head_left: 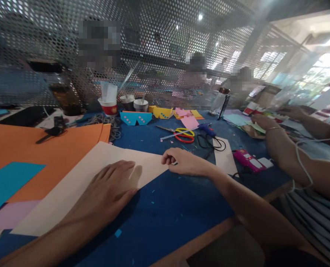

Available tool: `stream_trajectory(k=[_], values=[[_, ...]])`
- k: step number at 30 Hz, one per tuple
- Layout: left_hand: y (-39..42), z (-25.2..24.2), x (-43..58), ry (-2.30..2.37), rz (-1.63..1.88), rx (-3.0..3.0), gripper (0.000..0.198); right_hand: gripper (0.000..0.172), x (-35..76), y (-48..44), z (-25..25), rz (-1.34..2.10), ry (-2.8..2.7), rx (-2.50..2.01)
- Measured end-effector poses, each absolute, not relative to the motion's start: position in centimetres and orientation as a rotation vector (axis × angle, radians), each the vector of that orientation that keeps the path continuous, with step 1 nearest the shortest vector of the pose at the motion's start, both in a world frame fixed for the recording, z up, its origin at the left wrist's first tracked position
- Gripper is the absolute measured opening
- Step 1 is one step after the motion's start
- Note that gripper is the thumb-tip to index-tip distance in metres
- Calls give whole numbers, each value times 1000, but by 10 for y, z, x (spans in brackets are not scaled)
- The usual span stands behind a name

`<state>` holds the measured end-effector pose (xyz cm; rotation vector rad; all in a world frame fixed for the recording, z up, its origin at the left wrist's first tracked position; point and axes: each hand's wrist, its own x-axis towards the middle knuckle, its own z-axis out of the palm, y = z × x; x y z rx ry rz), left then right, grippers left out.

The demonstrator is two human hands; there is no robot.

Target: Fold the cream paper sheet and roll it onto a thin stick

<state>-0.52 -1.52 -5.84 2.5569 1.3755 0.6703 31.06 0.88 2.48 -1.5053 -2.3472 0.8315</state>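
Observation:
A large cream sheet of paper (150, 163) lies slanted across the blue table. My left hand (111, 189) rests flat on it, fingers stretched out and thumb apart. At the sheet's right corner, my right hand (181, 161) has its fingers curled in and closed on the paper's edge; its palm side hides the corner. Beyond that hand lie scissors (185, 135) with red and yellow handles and a clear glue stick (173, 135). Orange sheets (42, 148) and a blue piece of paper (11, 185) lie under and beside the cream sheet on the left.
Blue paper glasses (136, 118), yellow paper glasses (161, 112) and paper cups (108, 106) line the back by a perforated metal screen. A blue glue gun (207, 129) with a black cord and a magenta device (248, 161) lie rightward. Another person's hands (261, 120) work at right.

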Motion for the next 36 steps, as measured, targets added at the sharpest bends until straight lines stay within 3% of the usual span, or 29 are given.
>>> stream_trajectory(k=[36], values=[[-11,-64,-10,1331,721,2551,64,41,343,37,24,976,-2268,-1513]])
